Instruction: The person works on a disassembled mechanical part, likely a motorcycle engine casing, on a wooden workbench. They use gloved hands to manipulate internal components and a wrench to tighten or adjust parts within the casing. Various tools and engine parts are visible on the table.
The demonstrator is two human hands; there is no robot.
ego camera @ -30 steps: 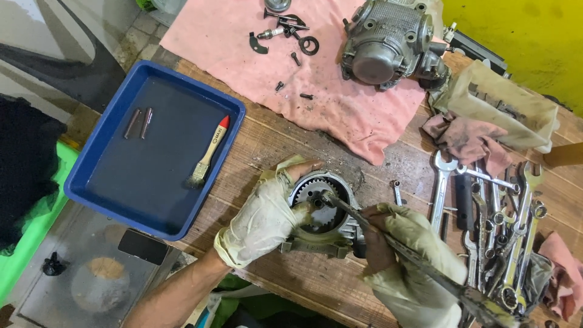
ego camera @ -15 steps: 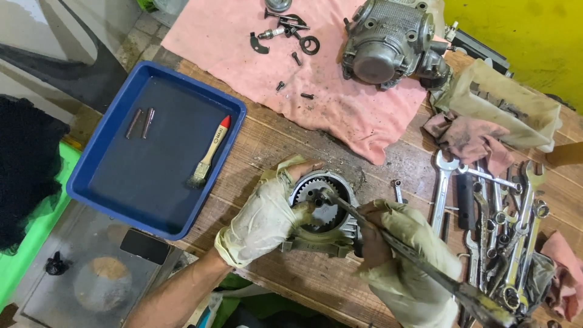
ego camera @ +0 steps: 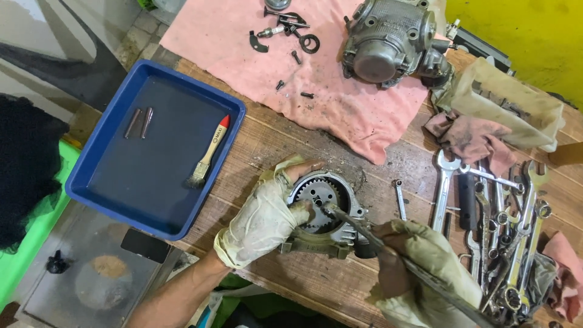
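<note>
A round metal housing with a toothed gear (ego camera: pixel 325 209) inside lies on the wooden bench (ego camera: pixel 340 279). My left hand (ego camera: pixel 264 215), in a dirty pale glove, grips the housing from the left, fingers curled over its rim and thumb on the gear. My right hand (ego camera: pixel 419 273), also gloved, holds a long thin metal tool (ego camera: pixel 376 240) whose tip rests at the gear's centre.
A blue tray (ego camera: pixel 103 182) with a small brush (ego camera: pixel 206 155) and two metal pins sits on the left. A pink cloth (ego camera: pixel 340 97) at the back carries small parts and an engine casing (ego camera: pixel 388 42). Several wrenches (ego camera: pixel 504 218) lie on the right beside rags.
The tool's tip has shifted slightly on the gear and my right hand has moved a little. My left hand keeps its grip on the housing.
</note>
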